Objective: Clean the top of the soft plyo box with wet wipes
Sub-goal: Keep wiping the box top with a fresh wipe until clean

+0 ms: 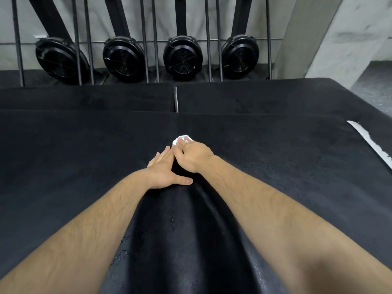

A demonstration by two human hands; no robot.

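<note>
The black, grainy vinyl top of the soft plyo box (pixel 84 155) shines wet in a streak down its near middle. My right hand (pixel 194 158) grips a crumpled white wet wipe (pixel 182 139) pressed to the centre, with wide bare surface all around. My left hand (pixel 164 171) lies flat beside it, fingers straight, thumb spread.
</note>
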